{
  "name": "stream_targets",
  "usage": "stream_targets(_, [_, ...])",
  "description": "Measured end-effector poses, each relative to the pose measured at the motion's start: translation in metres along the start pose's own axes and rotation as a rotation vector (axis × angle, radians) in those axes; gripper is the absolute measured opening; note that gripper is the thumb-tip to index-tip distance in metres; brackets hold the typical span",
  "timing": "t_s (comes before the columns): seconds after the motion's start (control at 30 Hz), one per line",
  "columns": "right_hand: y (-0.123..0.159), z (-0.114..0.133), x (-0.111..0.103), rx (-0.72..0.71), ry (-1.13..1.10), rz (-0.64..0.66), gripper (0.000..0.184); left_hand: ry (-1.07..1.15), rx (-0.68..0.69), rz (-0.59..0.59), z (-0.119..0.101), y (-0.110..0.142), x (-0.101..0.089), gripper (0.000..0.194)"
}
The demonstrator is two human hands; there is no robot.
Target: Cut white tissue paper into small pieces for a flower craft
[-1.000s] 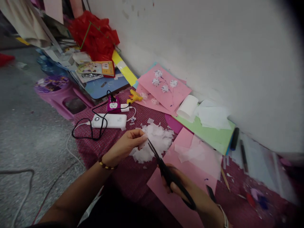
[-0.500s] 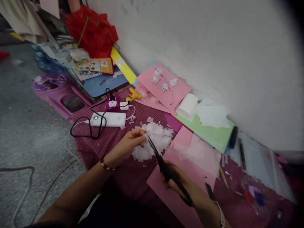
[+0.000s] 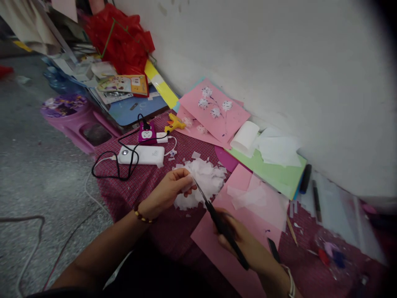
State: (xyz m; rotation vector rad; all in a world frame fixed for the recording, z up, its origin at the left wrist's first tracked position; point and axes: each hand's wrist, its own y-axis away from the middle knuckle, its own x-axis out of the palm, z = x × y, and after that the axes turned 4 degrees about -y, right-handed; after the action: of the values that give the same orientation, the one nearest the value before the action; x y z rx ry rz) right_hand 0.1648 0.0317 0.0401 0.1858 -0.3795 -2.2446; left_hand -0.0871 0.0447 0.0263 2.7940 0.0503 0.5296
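Black-handled scissors [image 3: 223, 227] are gripped in my right hand [image 3: 240, 238], their blades pointing up and left. The blades look closed, with the tips at the fingers of my left hand [image 3: 173, 186]. That hand pinches a small piece of white paper [image 3: 191, 179], mostly covered by the fingertips. Just beyond and below both hands lies a heap of cut white paper bits [image 3: 207, 176]. To the right, thin white sheets [image 3: 248, 196] rest on a pink sheet [image 3: 217, 244], which runs under my right hand.
A white power bank [image 3: 145, 155] with tangled cables lies left of the heap, near a purple socket [image 3: 147, 133] and a yellow glue gun [image 3: 174, 123]. Behind are a pink card with white flowers [image 3: 214, 111] and a paper roll [image 3: 245, 138]. A pencil [image 3: 291, 231] lies right.
The scissor blades have come together at the paper piece. My left hand has shifted slightly to the right, its fingers curling a little more.
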Motion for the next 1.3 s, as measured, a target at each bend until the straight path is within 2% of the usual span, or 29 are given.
stream_targets(0.23, [-0.004,0.003,0.001,0.06,0.061,-0.047,0.055,-0.12,0.016,-0.026,0.003,0.004,0.011,0.032])
stream_targets(0.37, [-0.002,0.002,0.0,0.049,0.148,-0.072,0.06,-0.026,0.056,-0.048,0.004,0.002,0.012,0.031])
stream_targets(0.53, [0.001,-0.002,-0.001,0.026,0.167,-0.055,0.062,0.106,0.094,-0.14,0.001,-0.001,0.009,0.032])
stream_targets(0.77, [-0.001,-0.001,0.001,-0.004,0.129,-0.074,0.06,0.086,0.061,-0.046,0.008,0.002,0.01,0.03])
stream_targets(0.93, [-0.002,-0.003,0.001,-0.003,0.178,-0.1,0.061,-0.094,0.055,-0.055,0.011,0.003,0.01,0.033])
stream_targets(1.07, [-0.004,-0.003,0.003,-0.012,0.205,-0.146,0.061,-0.181,0.075,-0.062,0.011,0.003,0.013,0.026])
stream_targets(1.2, [-0.007,0.0,0.005,0.025,0.189,-0.201,0.051,-0.18,0.057,-0.053,0.007,0.003,0.012,0.025])
stream_targets(1.3, [-0.008,0.0,0.004,0.037,0.17,-0.212,0.044,-0.158,-0.01,0.008,0.003,0.003,0.005,0.023])
